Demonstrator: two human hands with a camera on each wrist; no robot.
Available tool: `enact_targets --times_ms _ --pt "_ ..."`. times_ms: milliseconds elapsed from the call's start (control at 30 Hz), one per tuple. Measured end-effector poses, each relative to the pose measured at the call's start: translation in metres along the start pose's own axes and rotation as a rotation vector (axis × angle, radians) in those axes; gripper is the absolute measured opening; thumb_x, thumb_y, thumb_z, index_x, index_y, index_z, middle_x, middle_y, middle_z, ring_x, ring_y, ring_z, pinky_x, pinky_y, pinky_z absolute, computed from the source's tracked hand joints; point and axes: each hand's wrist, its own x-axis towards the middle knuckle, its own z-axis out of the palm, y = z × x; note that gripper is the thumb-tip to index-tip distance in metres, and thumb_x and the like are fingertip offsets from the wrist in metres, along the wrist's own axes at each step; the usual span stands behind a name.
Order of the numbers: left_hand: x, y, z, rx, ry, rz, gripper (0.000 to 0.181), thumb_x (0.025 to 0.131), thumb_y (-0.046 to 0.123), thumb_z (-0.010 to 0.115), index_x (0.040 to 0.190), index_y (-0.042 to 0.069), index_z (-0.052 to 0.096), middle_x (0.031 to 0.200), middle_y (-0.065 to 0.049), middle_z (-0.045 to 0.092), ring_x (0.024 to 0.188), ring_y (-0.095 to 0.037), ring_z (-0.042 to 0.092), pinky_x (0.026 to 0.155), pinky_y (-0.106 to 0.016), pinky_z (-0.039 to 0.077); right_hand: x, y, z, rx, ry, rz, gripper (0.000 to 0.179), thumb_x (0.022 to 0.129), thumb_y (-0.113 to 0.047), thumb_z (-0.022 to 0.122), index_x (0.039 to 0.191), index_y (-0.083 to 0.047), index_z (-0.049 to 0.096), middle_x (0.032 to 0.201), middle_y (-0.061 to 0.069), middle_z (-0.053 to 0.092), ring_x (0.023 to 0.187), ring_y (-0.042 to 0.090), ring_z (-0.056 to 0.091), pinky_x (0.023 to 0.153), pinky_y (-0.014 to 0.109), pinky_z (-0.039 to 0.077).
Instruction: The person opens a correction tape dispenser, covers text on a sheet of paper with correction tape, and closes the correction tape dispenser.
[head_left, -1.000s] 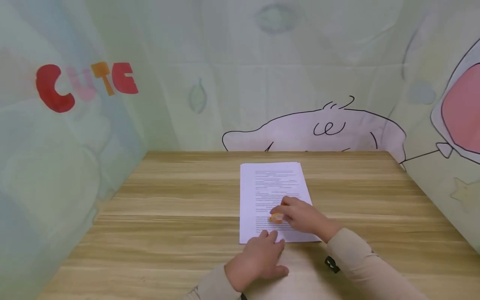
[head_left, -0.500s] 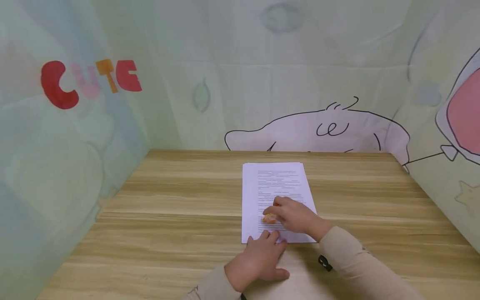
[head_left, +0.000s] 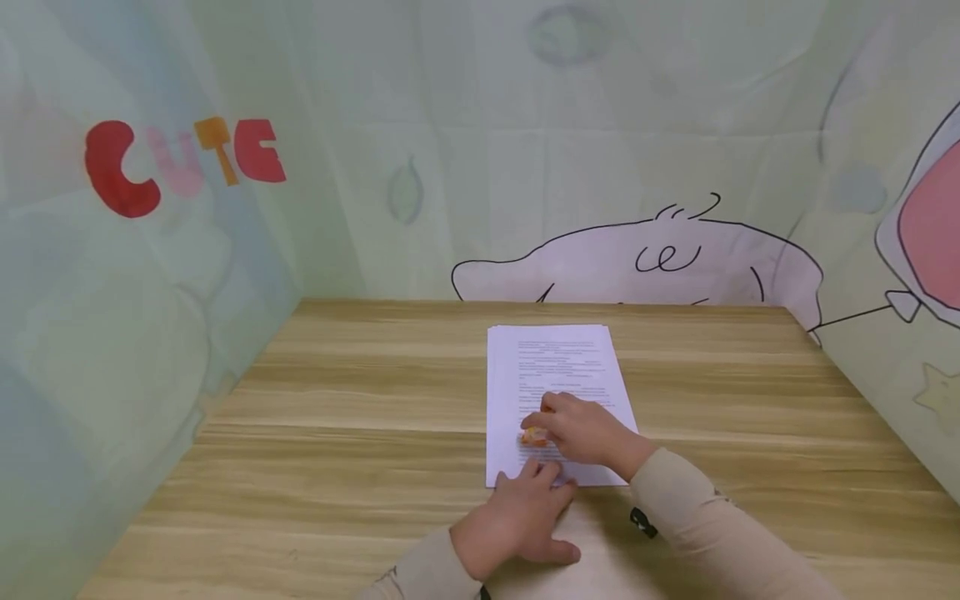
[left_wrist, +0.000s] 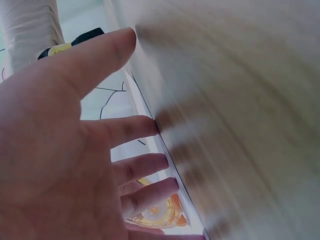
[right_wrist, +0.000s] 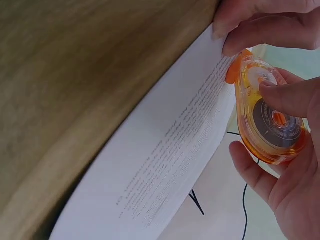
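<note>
My right hand (head_left: 588, 427) grips an orange, see-through correction tape (right_wrist: 272, 117) between thumb and fingers, its orange tip at the printed lines of the top sheet. In the right wrist view its round inner reel shows through the case. The stack of printed paper (head_left: 504, 400) lies on the wooden table. My left hand (head_left: 517, 521) rests with spread fingers at the paper's near edge, fingertips on the sheet and thumb out on the wood. Behind the left fingers, the left wrist view shows part of the correction tape (left_wrist: 155, 212).
The wooden table (head_left: 360, 392) reaches back to a cloth wall (head_left: 360, 208) with cartoon drawings and coloured letters. Similar printed walls stand left and right. A black strap piece (head_left: 642, 522) hangs under the right sleeve (head_left: 697, 504).
My right hand has slid left across the printed lines with the correction tape. My left hand stays in place at the paper's near edge. The head view has shifted slightly.
</note>
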Motion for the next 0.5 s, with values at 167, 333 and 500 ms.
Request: enact_targets --times_ms 167,333,500 --pt "0.0008 -0.0013 0.0025 -0.015 -0.011 0.001 0.073 0.071 0.065 0.062 0.133 0.03 0.046 0.138 0.002 0.04 0.125 -0.02 0.034 0.08 -0.057 0.047 0.0024 0.0011 0.0021 0.033 0.032 -0.058 0.032 0.081 -0.003 0.062 0.107 -0.021 0.066 0.087 -0.001 0.053 0.076 0.012 0.05 0.063 0.022 0.046" --pt "0.0002 -0.002 0.0033 -0.051 -0.026 0.004 0.075 0.071 0.064 0.063 0.134 0.029 0.044 0.142 0.0 0.036 0.131 -0.022 0.029 0.085 -0.062 0.043 0.0039 0.002 0.0057 0.002 0.066 -0.112 0.032 0.078 -0.001 0.065 0.103 -0.02 0.067 0.086 0.0 0.053 0.074 0.013 0.05 0.067 0.023 0.047" --pt "0.0009 -0.0038 0.0024 -0.046 -0.032 0.022 0.076 0.071 0.066 0.062 0.135 0.029 0.043 0.144 0.0 0.034 0.131 -0.02 0.029 0.084 -0.061 0.044 0.0062 0.0 0.0054 -0.068 0.054 -0.127 0.031 0.075 -0.003 0.066 0.099 -0.022 0.066 0.088 0.001 0.052 0.073 0.015 0.048 0.068 0.025 0.048"
